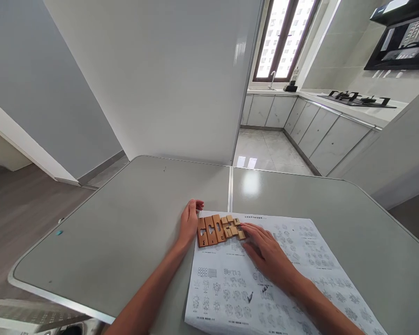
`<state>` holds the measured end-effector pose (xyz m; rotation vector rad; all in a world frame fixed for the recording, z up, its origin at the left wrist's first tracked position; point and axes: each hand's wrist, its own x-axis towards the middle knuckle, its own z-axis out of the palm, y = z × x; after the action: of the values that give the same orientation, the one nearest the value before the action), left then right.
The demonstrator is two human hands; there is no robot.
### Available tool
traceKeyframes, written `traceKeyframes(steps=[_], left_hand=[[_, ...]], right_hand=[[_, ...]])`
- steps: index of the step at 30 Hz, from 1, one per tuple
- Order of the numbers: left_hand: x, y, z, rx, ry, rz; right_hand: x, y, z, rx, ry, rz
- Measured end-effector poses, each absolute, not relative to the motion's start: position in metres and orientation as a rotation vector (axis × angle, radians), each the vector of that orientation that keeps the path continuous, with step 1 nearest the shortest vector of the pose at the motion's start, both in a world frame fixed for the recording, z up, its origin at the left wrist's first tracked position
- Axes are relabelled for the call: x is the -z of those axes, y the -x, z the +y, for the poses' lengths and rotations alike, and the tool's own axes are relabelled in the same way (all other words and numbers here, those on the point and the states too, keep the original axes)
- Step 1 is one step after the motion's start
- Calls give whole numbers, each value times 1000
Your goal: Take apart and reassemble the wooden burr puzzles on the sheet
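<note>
On a printed sheet (pixel 214 314) lies a row of notched wooden puzzle pieces. Three are reddish-brown slats (pixel 211 235) with cut-outs and dark numerals; to their right sit several smaller, lighter wooden pieces (pixel 230 231). My left hand (pixel 188 223) rests on its edge against the row's left end, fingers curved but not wrapped round anything, thumb side partly hidden. Stretched fingers of my right hand (pixel 263 249) touch the right end of the lighter pieces, with the thumb apart and lower on the paper. Both hands appear to press the row from its two ends.
The sheet carries small diagrams and pen ticks, and lies on a grey table (pixel 108 232) with a seam. A small teal bit (pixel 59 232) lies near the left edge. Beyond are a white panel (pixel 167 83) and a kitchen with a gas hob (pixel 358 99).
</note>
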<state>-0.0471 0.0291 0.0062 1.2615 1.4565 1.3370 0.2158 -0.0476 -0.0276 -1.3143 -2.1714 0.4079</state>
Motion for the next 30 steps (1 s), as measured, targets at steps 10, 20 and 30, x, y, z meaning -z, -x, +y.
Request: traceKeyframes(steps=[10,20,30], left_hand=[[1,48,33,-1343,-1305,1462],[-2,48,29,-1219,-1495,1509],[-11,47,15,-862,-2097,1398]], right_hand=[[31,-216,-46,-431,1284,-2192],[29,-214,-46,-450,1278,-2182],[28,-213,-45,-414,1271,-2164]])
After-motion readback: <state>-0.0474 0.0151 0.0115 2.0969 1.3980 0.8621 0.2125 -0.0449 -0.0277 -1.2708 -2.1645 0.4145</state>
